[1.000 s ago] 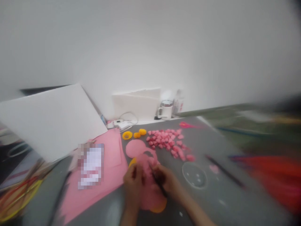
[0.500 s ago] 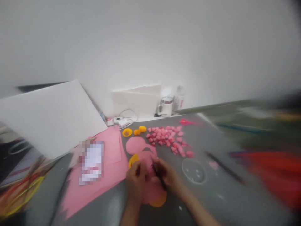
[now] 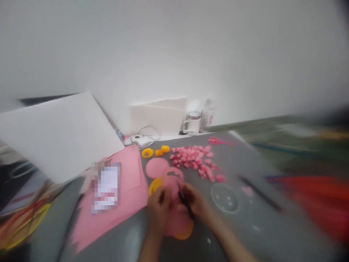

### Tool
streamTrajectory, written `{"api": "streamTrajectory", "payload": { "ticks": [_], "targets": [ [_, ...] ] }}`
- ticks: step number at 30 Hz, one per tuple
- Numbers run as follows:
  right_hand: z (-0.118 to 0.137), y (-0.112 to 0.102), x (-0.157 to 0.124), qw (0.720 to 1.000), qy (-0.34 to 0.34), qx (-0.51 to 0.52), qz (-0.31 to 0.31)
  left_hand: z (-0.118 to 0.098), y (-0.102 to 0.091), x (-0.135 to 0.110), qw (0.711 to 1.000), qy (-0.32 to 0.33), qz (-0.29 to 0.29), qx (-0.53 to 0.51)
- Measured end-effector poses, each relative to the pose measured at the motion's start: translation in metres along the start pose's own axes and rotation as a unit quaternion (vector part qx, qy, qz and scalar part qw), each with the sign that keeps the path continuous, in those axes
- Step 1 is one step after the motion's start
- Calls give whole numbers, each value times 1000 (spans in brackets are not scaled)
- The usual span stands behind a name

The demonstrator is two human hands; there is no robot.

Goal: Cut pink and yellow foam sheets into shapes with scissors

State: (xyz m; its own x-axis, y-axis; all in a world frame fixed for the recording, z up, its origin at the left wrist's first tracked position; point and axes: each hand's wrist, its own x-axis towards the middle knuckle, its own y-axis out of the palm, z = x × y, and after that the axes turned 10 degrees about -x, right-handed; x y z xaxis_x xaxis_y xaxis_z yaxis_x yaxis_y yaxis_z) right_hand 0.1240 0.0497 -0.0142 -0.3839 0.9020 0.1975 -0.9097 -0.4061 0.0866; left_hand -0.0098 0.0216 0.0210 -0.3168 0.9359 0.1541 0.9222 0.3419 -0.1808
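Observation:
My left hand (image 3: 159, 203) pinches the edge of a pink paper disc (image 3: 173, 182) between thumb and fingers. On the disc's right side, my right hand (image 3: 194, 202) is closed round a pair of dark scissors (image 3: 186, 203); blur hides their exact shape, and the thin end points away from me at the disc. Under and around my hands lie more pink paper pieces (image 3: 177, 222), with an orange-yellow piece (image 3: 185, 231) below and a yellow ring (image 3: 155, 186) by my left fingers. Another pink disc (image 3: 157, 168) lies flat just beyond.
Small pink folded pieces (image 3: 192, 157) are heaped behind my hands, near pink scissors (image 3: 215, 140). Yellow rolls of tape (image 3: 147, 153) stand left of them. A clear round lid (image 3: 225, 197) and a dark pen (image 3: 260, 193) lie rightward. Pink sheets (image 3: 128, 200) spread left; a mug (image 3: 193, 123) stands behind.
The held pink disc has shifted and turned slightly, so the dark gap at its far edge looks different. Both hands stay in nearly the same place.

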Motion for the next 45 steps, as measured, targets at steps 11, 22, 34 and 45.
{"api": "streamTrajectory", "payload": {
  "ticks": [11,22,34,45],
  "targets": [
    [-8,-16,0,998,36,-44,20,-5,-3,2,1000,7,26,-16],
    [-5,-13,-3,989,43,-125,58,-5,-2,1,976,-79,-86,-184],
    [-6,-3,-2,997,38,-55,23,-8,3,0,995,-69,8,-75],
    [2,0,0,999,8,-40,29,-12,4,-1,997,-49,15,-52]
  ]
}}
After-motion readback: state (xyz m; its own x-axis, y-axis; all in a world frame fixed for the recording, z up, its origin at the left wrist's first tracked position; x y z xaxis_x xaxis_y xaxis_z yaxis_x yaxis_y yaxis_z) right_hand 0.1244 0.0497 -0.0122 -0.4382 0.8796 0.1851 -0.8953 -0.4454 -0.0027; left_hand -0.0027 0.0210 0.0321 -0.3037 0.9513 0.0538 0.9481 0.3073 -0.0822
